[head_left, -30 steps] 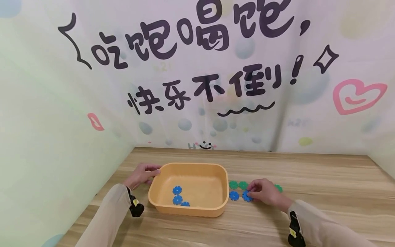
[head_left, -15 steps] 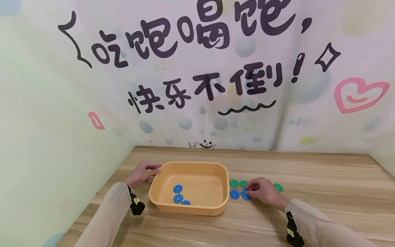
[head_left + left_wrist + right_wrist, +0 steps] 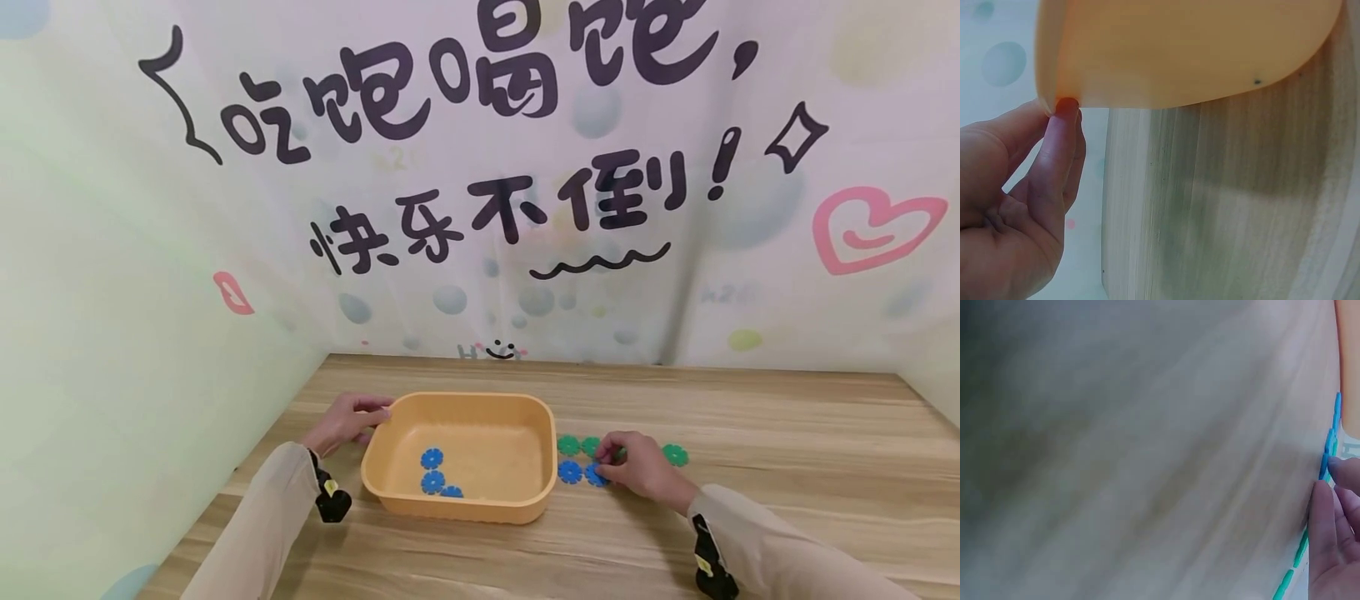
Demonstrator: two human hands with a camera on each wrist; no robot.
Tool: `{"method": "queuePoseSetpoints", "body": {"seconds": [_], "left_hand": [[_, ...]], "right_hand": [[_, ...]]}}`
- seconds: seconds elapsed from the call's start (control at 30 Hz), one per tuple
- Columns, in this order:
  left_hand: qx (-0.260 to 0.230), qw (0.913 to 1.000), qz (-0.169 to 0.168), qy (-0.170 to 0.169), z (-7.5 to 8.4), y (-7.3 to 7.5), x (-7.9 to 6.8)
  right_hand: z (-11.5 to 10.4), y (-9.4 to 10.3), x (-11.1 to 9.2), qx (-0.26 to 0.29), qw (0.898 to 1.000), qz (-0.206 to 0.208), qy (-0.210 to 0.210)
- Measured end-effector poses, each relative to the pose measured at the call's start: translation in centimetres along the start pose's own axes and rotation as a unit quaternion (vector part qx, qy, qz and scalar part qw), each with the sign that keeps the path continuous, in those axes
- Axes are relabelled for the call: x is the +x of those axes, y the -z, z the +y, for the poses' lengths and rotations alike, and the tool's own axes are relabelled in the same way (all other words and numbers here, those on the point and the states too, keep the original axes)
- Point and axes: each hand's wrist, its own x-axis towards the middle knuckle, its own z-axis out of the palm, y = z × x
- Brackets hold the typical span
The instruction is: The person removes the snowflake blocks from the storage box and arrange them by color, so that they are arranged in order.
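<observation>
Blue discs in the tub, more beside it

Your smooth orange plastic tub (image 3: 465, 457) holds three blue toothed discs (image 3: 432, 471) near its left wall. Your left hand (image 3: 343, 422) pinches the tub's rim. Your right hand (image 3: 632, 463) curls its fingers onto a blue disc (image 3: 593, 475) lying flat on the wood-grain tabletop (image 3: 787, 467), among green discs (image 3: 674, 454)

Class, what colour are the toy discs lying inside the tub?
Blue. The discs in the orange tub show best in the head view.

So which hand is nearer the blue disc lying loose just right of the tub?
Right. The right hand touches a blue disc's neighbour beside it; the left hand holds the tub's far-left corner.
</observation>
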Motion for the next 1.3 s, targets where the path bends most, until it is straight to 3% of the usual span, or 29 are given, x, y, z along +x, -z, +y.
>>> {"method": "queuePoseSetpoints", "body": {"seconds": [0.3,0.5,0.67,0.8,1.0,1.3], "left_hand": [[0.001,1.0,0.003,0.001,-0.2,0.3,0.1],[-0.002,1.0,0.007,0.005,-0.3,0.5,0.0],[-0.009,0.9999,0.007,0.005,-0.2,0.4,0.1],[-0.017,0.9999,0.003,0.0,-0.2,0.4,0.2],[-0.025,0.9996,-0.001,-0.016,-0.2,0.4,0.1],[-0.05,0.9985,-0.012,-0.019,-0.5,0.1,-0.1]], "right_hand": [[-1.4,1.9,0.9,0.048,0.999,-0.005,-0.016],[-4.1,3.4,2.2,0.095,0.995,-0.017,-0.017],[-6.8,3.5,3.8,0.115,0.993,-0.036,-0.002],[-9.4,2.7,5.5,0.108,0.992,-0.056,0.011],[-12.9,0.7,8.8,0.11,0.988,-0.083,0.072],[-15.0,-3.8,13.0,0.12,0.976,-0.124,0.136]]}}
